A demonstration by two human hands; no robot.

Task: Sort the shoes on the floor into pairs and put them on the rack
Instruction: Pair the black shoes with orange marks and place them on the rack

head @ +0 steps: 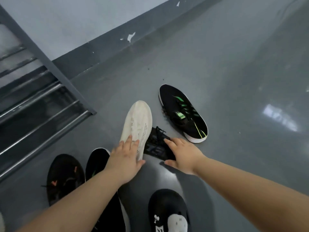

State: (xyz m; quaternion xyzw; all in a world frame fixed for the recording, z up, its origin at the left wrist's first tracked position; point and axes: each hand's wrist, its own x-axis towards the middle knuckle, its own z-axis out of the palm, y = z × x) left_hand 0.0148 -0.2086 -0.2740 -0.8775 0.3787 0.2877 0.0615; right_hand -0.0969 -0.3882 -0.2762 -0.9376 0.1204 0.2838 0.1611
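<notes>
Shoes lay scattered on a grey floor (pixel 217 81), and we counted six in view. One white sneaker (pixel 137 119) lay near the middle of the floor, toe pointing away from us. Our left hand (pixel 125 158) rested on its heel end with fingers spread and nearly straight, holding nothing that we could see. Just beside the white sneaker, touching its right side, lay a dark shoe with loose black laces (pixel 157 144). Our right hand (pixel 182 156) covered its near end, fingers extended over the top and thumb stretched out below; we could not tell whether the fingers curled round it. One black sneaker with green stripes (pixel 184 113) sat apart, further right and further from us, upright on its white sole. Towards the near left corner of the floor lay a black shoe with orange marks (pixel 63 176). Beside it was another black shoe with a white sole edge (pixel 97 161), partly hidden under our left forearm. At the near edge sat one black clog (pixel 167 208) with small charms and a pale patch. One metal rack (pixel 38 101) with grey bars stood at the left edge, against the wall (pixel 66 27). The shelves we could see looked blurred.
</notes>
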